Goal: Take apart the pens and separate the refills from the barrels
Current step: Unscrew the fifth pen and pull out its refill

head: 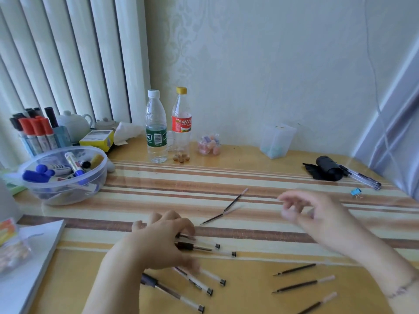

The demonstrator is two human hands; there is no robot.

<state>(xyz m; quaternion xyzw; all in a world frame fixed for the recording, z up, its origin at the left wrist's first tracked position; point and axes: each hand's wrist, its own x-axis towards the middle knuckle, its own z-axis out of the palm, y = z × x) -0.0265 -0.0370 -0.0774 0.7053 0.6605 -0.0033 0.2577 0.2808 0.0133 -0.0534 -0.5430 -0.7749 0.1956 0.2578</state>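
Observation:
Several clear pen barrels (pixel 205 247) with black grips lie in a loose group at the near middle of the table. My left hand (pixel 162 241) rests palm down on their grip ends, fingers spread over them. My right hand (pixel 315 214) hovers blurred above the table to the right, fingers apart and holding nothing. Two thin dark refills (pixel 235 200) lie on the striped cloth between my hands. Three more refills (pixel 302 285) lie side by side at the near right. Whole pens (pixel 360 176) lie at the far right.
A clear bowl of markers (pixel 65 175) stands at the left, with a marker holder (pixel 36 134) behind it. Two bottles (pixel 167 125) stand at the back middle. A black roll (pixel 326 167), a blue binder clip (pixel 356 192) and a notepad (pixel 29 264) are also on the table.

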